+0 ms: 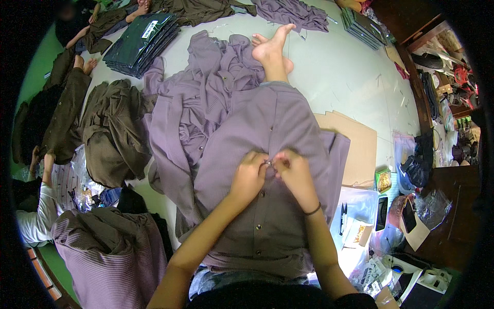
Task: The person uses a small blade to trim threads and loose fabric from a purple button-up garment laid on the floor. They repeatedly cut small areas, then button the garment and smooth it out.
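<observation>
A mauve ribbed shirt lies spread over my lap and legs, its button placket running down the middle. Halfway along the placket, my left hand pinches the fabric edge at a small shiny button. Across from it, my right hand, with a dark band at the wrist, has its fingers closed on the same spot. Further buttons show below my hands on the placket. My fingertips partly cover the button, so I cannot see if it is through a hole.
Dark brown folded clothes and a mauve pile lie at left. Stacked packaged garments sit farther back. At right are cardboard, a clear plastic box and small scissors. Other people sit along the left edge.
</observation>
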Action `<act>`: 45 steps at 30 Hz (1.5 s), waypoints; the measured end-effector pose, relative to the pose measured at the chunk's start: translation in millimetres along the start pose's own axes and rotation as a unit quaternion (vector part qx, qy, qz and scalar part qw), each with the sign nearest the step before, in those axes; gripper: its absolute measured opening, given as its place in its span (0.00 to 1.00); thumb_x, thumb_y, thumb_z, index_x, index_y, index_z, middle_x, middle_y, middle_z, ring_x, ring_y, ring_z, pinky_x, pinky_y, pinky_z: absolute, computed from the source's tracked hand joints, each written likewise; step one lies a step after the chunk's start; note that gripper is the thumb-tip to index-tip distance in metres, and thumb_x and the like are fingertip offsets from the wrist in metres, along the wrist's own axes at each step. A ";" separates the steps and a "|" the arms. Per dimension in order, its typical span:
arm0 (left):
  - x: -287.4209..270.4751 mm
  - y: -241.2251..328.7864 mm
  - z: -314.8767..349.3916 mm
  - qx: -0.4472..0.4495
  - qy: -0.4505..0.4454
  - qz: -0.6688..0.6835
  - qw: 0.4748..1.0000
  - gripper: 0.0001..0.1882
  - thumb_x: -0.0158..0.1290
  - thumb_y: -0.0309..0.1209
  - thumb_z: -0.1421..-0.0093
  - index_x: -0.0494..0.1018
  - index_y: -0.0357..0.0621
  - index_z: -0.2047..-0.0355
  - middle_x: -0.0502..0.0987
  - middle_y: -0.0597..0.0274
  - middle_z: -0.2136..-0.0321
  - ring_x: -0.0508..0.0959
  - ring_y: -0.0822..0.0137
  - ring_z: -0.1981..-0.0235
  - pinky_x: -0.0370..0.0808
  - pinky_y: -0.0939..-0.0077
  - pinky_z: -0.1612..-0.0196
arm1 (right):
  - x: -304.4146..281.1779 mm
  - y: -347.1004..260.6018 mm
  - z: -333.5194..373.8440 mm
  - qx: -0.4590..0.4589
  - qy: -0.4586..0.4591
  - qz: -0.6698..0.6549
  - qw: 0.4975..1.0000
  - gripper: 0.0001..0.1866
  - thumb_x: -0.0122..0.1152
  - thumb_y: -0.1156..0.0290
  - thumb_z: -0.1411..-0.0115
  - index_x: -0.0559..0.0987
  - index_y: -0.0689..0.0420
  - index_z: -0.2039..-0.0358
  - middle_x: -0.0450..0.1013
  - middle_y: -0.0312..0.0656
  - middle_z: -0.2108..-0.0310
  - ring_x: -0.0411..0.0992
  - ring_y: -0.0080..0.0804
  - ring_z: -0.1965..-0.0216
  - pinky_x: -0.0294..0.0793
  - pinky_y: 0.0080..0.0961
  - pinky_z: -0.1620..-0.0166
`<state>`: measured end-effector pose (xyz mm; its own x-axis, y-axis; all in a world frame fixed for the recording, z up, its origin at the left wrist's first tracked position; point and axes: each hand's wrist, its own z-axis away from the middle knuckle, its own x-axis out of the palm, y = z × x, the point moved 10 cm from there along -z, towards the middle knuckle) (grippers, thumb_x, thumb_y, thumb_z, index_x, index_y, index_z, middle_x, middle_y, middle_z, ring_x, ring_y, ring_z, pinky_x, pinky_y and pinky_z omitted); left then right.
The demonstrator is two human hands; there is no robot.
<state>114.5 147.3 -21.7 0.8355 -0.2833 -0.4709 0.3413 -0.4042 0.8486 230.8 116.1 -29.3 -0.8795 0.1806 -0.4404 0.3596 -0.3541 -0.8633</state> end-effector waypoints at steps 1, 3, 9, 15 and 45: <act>-4.1 8.2 -2.1 0.029 0.014 -0.013 0.999 0.08 0.48 0.17 0.53 0.68 0.34 0.70 0.70 0.51 0.74 0.72 0.55 0.73 0.70 0.71 0.68 | -6.5 -19.8 -5.3 -0.077 0.050 0.040 0.995 0.04 0.54 0.77 0.50 0.72 0.64 0.73 0.71 0.50 0.76 0.73 0.39 0.75 0.72 0.26 0.72; -10.9 20.6 -12.2 0.082 0.044 -0.041 0.995 0.10 0.46 0.14 0.54 0.68 0.33 0.69 0.70 0.50 0.72 0.72 0.56 0.72 0.70 0.71 0.67 | -15.5 -48.0 -16.6 -0.176 0.117 0.091 0.973 0.06 0.55 0.76 0.51 0.71 0.64 0.72 0.71 0.53 0.74 0.71 0.46 0.74 0.71 0.31 0.70; -2.0 -15.9 -70.4 0.001 0.033 0.041 0.999 0.11 0.44 0.15 0.54 0.68 0.33 0.68 0.71 0.48 0.70 0.73 0.53 0.70 0.70 0.67 0.65 | -4.1 -44.7 -60.8 -0.112 0.080 0.305 0.942 0.15 0.58 0.71 0.53 0.65 0.64 0.69 0.70 0.55 0.72 0.71 0.50 0.70 0.71 0.36 0.68; 29.1 -30.2 -77.1 -0.022 -0.067 -0.107 0.992 0.07 0.48 0.21 0.53 0.70 0.36 0.71 0.72 0.47 0.71 0.73 0.50 0.68 0.70 0.62 0.65 | -1.3 -34.7 -66.4 -0.105 0.088 0.389 0.911 0.15 0.59 0.69 0.54 0.65 0.63 0.70 0.70 0.53 0.73 0.73 0.47 0.70 0.73 0.33 0.71; 42.8 -67.7 -63.8 -0.258 -0.059 0.416 0.870 0.06 0.55 0.23 0.50 0.74 0.38 0.70 0.75 0.63 0.75 0.74 0.76 0.75 0.72 0.85 0.71 | -15.8 10.8 -62.1 -0.014 -0.011 -0.178 0.984 0.06 0.51 0.74 0.45 0.72 0.62 0.68 0.71 0.34 0.74 0.71 0.18 0.74 0.70 0.12 0.74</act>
<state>154.7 218.0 -84.0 0.8463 -0.3912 0.3616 -0.1857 0.4195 0.8886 268.0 166.4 -46.9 -0.9574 0.2692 -0.1046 0.0365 -0.2465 -0.9684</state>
